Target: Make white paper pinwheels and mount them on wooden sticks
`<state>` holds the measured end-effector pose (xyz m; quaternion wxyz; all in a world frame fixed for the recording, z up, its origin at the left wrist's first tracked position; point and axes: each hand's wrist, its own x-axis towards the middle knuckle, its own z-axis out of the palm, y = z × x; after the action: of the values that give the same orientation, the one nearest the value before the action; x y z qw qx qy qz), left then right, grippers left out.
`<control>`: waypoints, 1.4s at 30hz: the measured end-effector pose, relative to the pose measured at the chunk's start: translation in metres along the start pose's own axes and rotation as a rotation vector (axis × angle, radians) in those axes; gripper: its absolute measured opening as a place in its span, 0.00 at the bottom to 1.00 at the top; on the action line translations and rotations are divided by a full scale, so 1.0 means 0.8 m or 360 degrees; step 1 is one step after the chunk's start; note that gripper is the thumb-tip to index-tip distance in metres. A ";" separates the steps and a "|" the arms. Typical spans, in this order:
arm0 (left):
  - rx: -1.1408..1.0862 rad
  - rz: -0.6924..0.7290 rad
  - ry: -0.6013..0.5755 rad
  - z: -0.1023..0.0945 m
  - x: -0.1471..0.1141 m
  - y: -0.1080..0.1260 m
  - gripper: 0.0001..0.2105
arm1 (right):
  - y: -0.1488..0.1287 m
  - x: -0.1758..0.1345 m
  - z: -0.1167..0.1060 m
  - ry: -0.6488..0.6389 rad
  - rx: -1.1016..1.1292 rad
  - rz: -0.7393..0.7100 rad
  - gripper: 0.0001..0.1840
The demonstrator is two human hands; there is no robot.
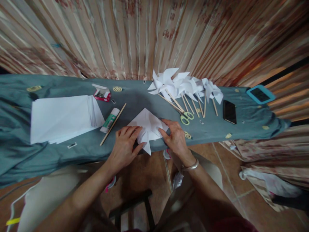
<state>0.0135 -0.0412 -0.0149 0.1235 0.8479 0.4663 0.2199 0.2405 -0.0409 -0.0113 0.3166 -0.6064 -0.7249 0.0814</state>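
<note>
A white paper square [147,120], cut and creased, lies turned cornerwise at the table's near edge. One pointed flap hangs over that edge. On the paper's left side rests my left hand [125,145], its fingers on the sheet and its thumb by the flap. The right corner is between the thumb and fingers of my right hand [177,137], which wears a bracelet. Left of the paper lie a wooden stick [113,124] and a green and white glue stick [110,120]. Green-handled scissors [186,118] are just beyond my right hand.
Several white paper pinwheels [166,83] on sticks lie at the back. A stack of white paper [60,119] and an open red box [102,93] of small pins are leftward. A phone [229,112] and a blue-framed device [260,94] lie right on the green tablecloth [135,93].
</note>
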 end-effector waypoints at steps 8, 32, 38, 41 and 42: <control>-0.0251 -0.0046 0.0034 0.005 -0.008 -0.010 0.28 | 0.013 0.009 -0.002 -0.0122 0.0027 0.0089 0.21; -0.0144 0.0536 0.0205 0.008 0.009 0.026 0.12 | 0.020 -0.031 -0.023 -0.0622 0.0032 -0.0334 0.39; -0.0085 0.0624 0.0145 0.019 -0.006 0.035 0.12 | 0.007 -0.027 -0.022 -0.0596 0.0168 -0.0353 0.20; -0.0030 0.0552 0.0081 0.011 -0.007 0.025 0.13 | -0.004 -0.024 -0.022 -0.0603 0.0206 -0.0379 0.13; -0.0020 0.0531 0.0062 0.008 -0.008 0.022 0.13 | -0.008 -0.024 -0.021 -0.0598 0.0194 -0.0397 0.13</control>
<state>0.0267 -0.0562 -0.0148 0.0814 0.9084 0.3199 0.2565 0.2460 -0.0646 -0.0017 0.2196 -0.4660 -0.8342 0.1967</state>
